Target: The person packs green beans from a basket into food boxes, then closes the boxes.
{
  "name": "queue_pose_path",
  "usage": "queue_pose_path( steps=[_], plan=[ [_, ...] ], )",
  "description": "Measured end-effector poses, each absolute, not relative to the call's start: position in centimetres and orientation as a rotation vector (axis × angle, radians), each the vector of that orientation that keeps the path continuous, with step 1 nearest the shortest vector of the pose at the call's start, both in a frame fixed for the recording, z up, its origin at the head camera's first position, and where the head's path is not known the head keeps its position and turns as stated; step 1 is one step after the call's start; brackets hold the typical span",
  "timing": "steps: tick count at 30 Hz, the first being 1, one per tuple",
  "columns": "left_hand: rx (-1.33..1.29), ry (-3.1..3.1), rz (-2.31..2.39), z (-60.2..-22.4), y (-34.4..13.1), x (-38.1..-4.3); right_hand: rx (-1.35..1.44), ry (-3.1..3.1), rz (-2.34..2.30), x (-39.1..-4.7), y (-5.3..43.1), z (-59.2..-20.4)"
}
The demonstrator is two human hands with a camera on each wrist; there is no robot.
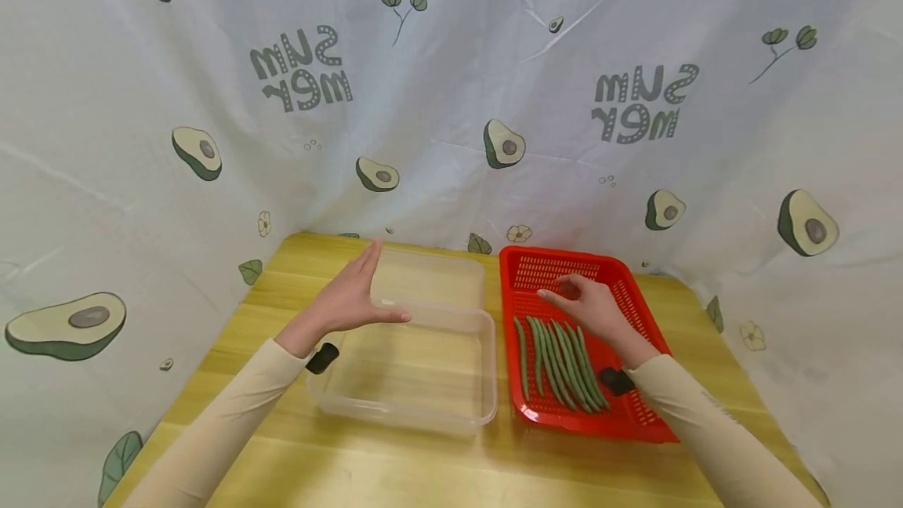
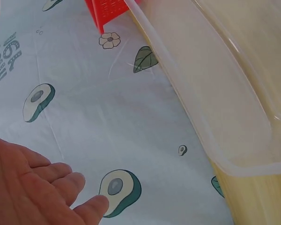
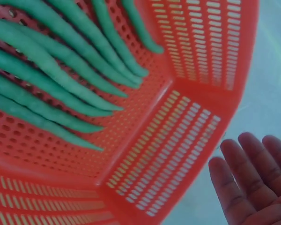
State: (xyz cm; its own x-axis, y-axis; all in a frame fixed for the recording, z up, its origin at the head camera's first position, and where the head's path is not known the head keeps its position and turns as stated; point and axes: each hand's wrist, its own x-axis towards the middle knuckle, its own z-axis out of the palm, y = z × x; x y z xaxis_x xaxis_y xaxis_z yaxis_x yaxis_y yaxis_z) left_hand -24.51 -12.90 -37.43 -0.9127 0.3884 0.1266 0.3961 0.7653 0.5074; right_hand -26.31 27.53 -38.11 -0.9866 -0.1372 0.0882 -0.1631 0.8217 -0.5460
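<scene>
A yellow wood-grain table (image 1: 339, 465) holds a clear plastic box (image 1: 402, 414) near its middle, a red perforated basket (image 1: 574, 423) just to the right and, behind the box, what appears to be a second clear container or lid (image 1: 430, 277).

On the table (image 1: 296, 461), note the front plastic container (image 1: 402, 414) at your left and the perforated basket (image 1: 578, 423) at your right, side by side with a narrow gap between. The rear plastic piece (image 1: 437, 281), lid or container, lies just behind the front plastic container. The string beans (image 1: 573, 367) lie inside the basket, toward its front left, in a row running front to back. The fabric curtain (image 1: 451, 61) stands behind the table and along both sides. Your left hand (image 1: 349, 300) is over the front container's rear left; your right hand (image 1: 592, 306) is over the basket, rear right of the beans.
</scene>
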Motion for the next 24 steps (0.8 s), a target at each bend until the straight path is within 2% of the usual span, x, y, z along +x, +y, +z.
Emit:
queue_pose_path(
  steps=[14, 24],
  plan=[
    [-0.592, -2.933, -1.085, -41.4, -16.6, -20.9, 0.073, -3.009, 1.017, -26.9, 30.8, -39.3],
    [-0.639, -2.953, -1.086, -44.3, -18.1, -19.5, -0.069, -3.084, 1.152, -27.6, 32.4, -40.5]
  ],
)
